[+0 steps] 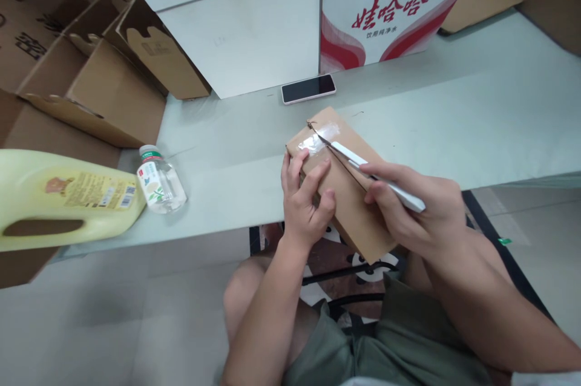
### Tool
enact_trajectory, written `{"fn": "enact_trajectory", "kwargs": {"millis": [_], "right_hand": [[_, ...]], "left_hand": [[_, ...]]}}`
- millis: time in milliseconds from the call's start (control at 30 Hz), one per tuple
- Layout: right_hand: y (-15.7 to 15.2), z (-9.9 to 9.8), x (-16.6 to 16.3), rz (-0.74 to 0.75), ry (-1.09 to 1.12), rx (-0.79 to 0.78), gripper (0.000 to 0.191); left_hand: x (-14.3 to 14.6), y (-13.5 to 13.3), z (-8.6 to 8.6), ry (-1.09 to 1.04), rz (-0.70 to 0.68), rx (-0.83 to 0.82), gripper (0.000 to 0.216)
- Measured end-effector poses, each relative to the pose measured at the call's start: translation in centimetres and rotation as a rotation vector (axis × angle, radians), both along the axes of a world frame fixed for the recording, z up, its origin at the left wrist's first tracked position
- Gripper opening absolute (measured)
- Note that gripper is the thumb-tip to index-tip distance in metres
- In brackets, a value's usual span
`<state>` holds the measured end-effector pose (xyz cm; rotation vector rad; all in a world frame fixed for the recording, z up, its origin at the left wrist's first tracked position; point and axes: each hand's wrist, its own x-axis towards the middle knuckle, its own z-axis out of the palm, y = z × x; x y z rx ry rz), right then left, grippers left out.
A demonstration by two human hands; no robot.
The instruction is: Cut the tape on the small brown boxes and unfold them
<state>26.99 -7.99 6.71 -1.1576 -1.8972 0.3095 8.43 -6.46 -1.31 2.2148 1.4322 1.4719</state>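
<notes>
A small brown cardboard box (358, 216) juts over the table's front edge, with clear tape (319, 138) across its far end. My left hand (308, 198) grips the box's left side, its fingers bent over the top near the tape. In my right hand (422, 210) is a white utility knife (385, 179), held like a pen. Its dark blade points to the far left and meets the seam at the tape. The seam runs along the top of the box and looks slightly parted. How deep the blade sits is hard to see.
Behind the box lies a phone (308, 89), in front of large white cartons (267, 35). To the left are a clear bottle (161, 180), a yellow jug (104, 192) and open cardboard boxes (118, 83). A patterned stool (340, 277) shows below the table (476, 107).
</notes>
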Motion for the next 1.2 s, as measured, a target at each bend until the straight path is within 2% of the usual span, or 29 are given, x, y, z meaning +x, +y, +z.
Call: {"fn": "enact_trajectory", "kwargs": {"millis": [267,500,700,800,1100,1200], "right_hand": [[-0.6,-0.9,0.1,-0.036,0.158,0.038,0.02],[-0.8,-1.3,0.1,-0.062,0.192,0.06,0.023],[-0.1,-0.5,0.1,0.022,0.025,0.032,0.023],[0.0,-0.2,-0.1,-0.002,-0.032,0.017,0.023],[0.1,-0.3,-0.6,-0.078,-0.165,0.115,0.022],[0.4,-0.1,-0.7,-0.057,-0.146,0.157,0.02]], "left_hand": [[0.1,0.1,0.0,0.005,0.026,0.024,0.042],[0.2,0.0,0.2,0.014,0.045,0.031,0.041],[0.3,0.1,0.0,-0.044,0.006,0.035,0.04],[0.3,0.0,-0.1,-0.044,0.001,0.014,0.04],[0.4,0.1,-0.1,-0.013,0.021,0.05,0.039],[0.4,0.1,0.0,-0.031,0.023,0.058,0.039]]}}
